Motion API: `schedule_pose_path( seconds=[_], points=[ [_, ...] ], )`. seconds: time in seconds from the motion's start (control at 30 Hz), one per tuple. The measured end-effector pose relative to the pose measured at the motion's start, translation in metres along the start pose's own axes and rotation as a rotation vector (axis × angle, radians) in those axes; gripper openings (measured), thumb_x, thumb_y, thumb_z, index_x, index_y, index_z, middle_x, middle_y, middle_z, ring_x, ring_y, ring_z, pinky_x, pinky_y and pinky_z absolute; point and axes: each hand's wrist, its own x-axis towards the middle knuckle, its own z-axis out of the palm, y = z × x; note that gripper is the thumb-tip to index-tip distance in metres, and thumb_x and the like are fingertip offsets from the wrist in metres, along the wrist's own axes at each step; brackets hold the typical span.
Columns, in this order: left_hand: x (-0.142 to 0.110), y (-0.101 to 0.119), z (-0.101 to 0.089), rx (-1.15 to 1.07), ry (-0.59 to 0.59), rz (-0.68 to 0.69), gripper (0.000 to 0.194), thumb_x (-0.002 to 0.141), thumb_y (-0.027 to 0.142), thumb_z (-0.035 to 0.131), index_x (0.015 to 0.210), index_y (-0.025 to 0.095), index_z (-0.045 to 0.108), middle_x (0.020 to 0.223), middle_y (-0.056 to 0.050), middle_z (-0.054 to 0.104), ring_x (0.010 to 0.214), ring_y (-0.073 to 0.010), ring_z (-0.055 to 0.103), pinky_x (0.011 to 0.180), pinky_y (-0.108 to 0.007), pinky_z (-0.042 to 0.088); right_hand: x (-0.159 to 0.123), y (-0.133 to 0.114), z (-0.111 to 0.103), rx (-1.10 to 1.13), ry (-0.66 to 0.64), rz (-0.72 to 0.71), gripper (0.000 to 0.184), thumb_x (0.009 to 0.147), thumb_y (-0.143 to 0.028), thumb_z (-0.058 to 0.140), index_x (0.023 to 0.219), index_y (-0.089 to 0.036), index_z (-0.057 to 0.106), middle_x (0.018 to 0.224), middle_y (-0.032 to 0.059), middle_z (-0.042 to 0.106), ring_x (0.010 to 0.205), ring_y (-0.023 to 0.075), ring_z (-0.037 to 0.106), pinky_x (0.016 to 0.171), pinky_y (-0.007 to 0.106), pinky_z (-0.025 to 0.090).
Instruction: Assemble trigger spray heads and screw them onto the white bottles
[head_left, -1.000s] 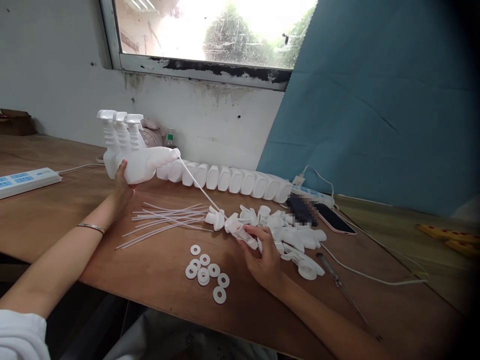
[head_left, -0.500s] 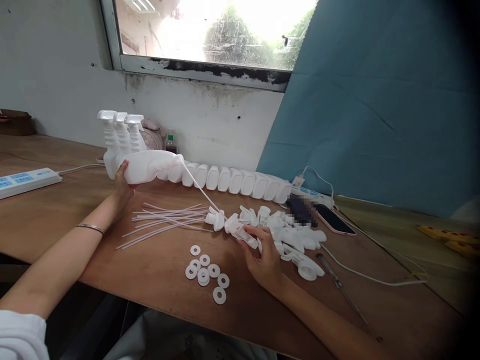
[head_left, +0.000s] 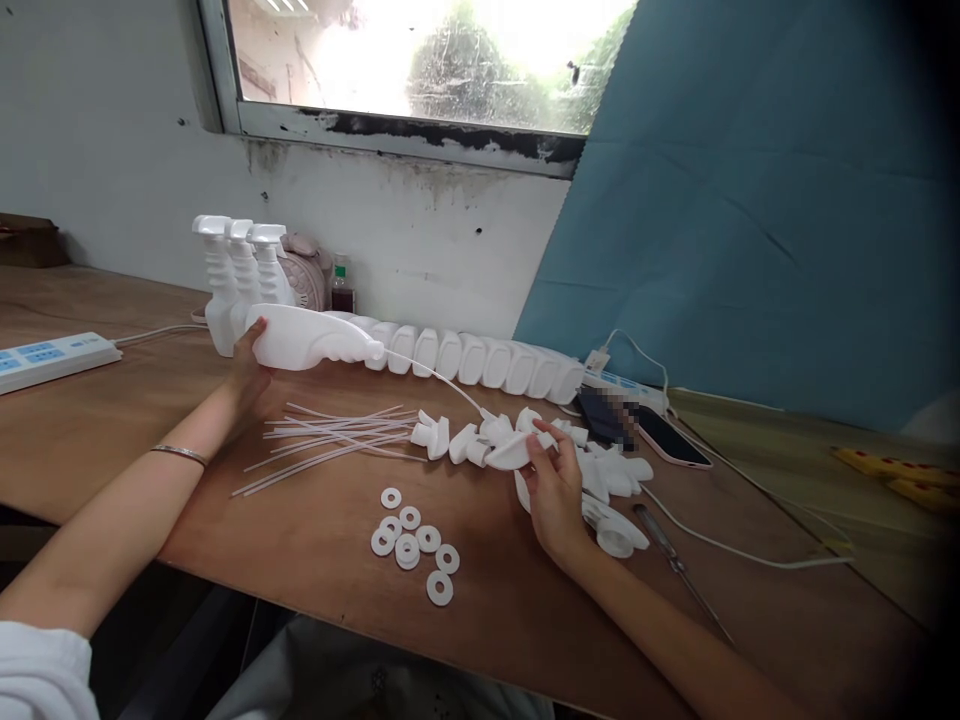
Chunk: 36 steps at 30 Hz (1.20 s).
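Note:
My left hand (head_left: 253,355) grips the base end of a white plastic spray bottle (head_left: 311,338), held on its side above the table with its neck to the right. From the neck a thin white tube (head_left: 439,376) runs out in a bend down to the heap of white trigger spray heads (head_left: 600,470). At the heap's near left side, my right hand (head_left: 555,485) has thumb and fingers closed on a white spray head (head_left: 511,452). Part of that piece is hidden by the fingers. Several loose tubes (head_left: 330,440) lie left of the heap.
White ring washers (head_left: 407,550) lie near the front edge. Bottles stand at the left (head_left: 240,270), and a row of them lies along the wall (head_left: 472,360). A screwdriver (head_left: 675,560), a phone (head_left: 671,435), cables and a power strip (head_left: 60,360) are also on the table.
The bottle's neck has dipped and moved right, and the tube has gone from straight to bent, its far end further right. My right hand has moved right and slightly up along the spray heads.

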Motion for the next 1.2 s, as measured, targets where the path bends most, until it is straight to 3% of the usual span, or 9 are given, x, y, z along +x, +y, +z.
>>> schedule_pose_path(
  seconds=[0.17,0.33,0.43,0.53,0.67,0.83,0.97,1.07,1.2],
  points=[
    [-0.013,-0.009,0.017,0.054,-0.140,-0.055,0.030,0.088,0.031,0.052,0.111,0.013,0.053,0.110,-0.009,0.056,0.093,-0.0206,0.058,0.078,-0.039,0.051,0.000,-0.008,-0.003,-0.005,0.013,0.021,0.030,0.090,-0.040,0.042,0.116,-0.025,0.044,0.083,0.0025,0.054,0.070,0.0170,0.055,0.058,0.029,0.047],
    [-0.049,-0.028,0.041,0.159,-0.301,-0.111,0.024,0.087,0.029,0.053,0.104,0.012,0.056,0.097,-0.006,0.060,0.079,-0.0159,0.060,0.067,-0.032,0.052,-0.007,-0.025,0.003,-0.047,-0.084,0.062,0.021,0.091,-0.038,0.041,0.097,-0.023,0.055,0.080,0.0015,0.053,0.069,0.0164,0.052,0.061,0.029,0.045],
    [-0.075,-0.035,0.052,0.215,-0.380,-0.158,0.028,0.077,0.032,0.065,0.096,0.012,0.060,0.078,-0.003,0.061,0.061,-0.0129,0.057,0.052,-0.024,0.048,-0.011,-0.028,0.004,-0.066,-0.145,0.082,0.020,0.090,-0.039,0.042,0.096,-0.024,0.053,0.077,0.0003,0.052,0.067,0.0163,0.051,0.062,0.030,0.045],
    [-0.093,-0.035,0.059,0.255,-0.419,-0.194,0.041,0.062,0.039,0.075,0.092,0.014,0.062,0.068,-0.001,0.060,0.053,-0.0143,0.055,0.045,-0.023,0.043,-0.013,-0.028,0.002,-0.082,-0.176,0.099,0.023,0.083,-0.041,0.055,0.099,-0.024,0.049,0.083,0.0008,0.054,0.071,0.0173,0.052,0.067,0.032,0.046],
    [-0.102,-0.031,0.064,0.284,-0.410,-0.171,0.044,0.058,0.042,0.075,0.090,0.016,0.062,0.067,-0.001,0.059,0.052,-0.0144,0.054,0.045,-0.022,0.042,-0.012,-0.029,0.000,-0.059,-0.185,0.140,0.035,0.077,-0.039,0.063,0.103,-0.024,0.044,0.088,0.0019,0.055,0.073,0.0177,0.054,0.069,0.034,0.046],
    [-0.107,-0.032,0.067,0.317,-0.359,-0.117,0.049,0.057,0.047,0.074,0.092,0.017,0.057,0.071,-0.002,0.057,0.053,-0.0137,0.053,0.045,-0.022,0.042,-0.013,-0.031,0.000,-0.013,-0.196,0.095,0.030,0.081,-0.036,0.058,0.104,-0.025,0.042,0.083,0.0018,0.056,0.072,0.0182,0.055,0.065,0.033,0.048],
    [-0.109,-0.034,0.066,0.349,-0.293,-0.067,0.052,0.056,0.048,0.075,0.092,0.019,0.050,0.075,-0.002,0.055,0.052,-0.0121,0.052,0.043,-0.021,0.040,-0.013,-0.032,-0.002,-0.043,-0.272,-0.080,0.038,0.078,-0.032,0.059,0.109,-0.023,0.039,0.099,0.0066,0.050,0.089,0.0224,0.054,0.079,0.041,0.046],
    [-0.109,-0.035,0.066,0.366,-0.273,-0.051,0.051,0.057,0.050,0.074,0.088,0.019,0.048,0.071,-0.001,0.054,0.051,-0.0121,0.051,0.043,-0.021,0.039,-0.014,-0.032,-0.002,-0.097,-0.275,-0.224,0.044,0.076,-0.027,0.061,0.113,-0.023,0.037,0.114,0.0110,0.041,0.109,0.0270,0.045,0.090,0.046,0.040],
    [-0.110,-0.037,0.065,0.381,-0.288,-0.042,0.048,0.057,0.050,0.073,0.083,0.019,0.048,0.069,0.000,0.054,0.050,-0.0126,0.050,0.044,-0.022,0.039,-0.016,-0.033,0.000,-0.186,-0.200,-0.254,0.040,0.076,-0.020,0.061,0.109,-0.023,0.039,0.115,0.0104,0.039,0.110,0.0254,0.043,0.093,0.046,0.038]
  ],
)
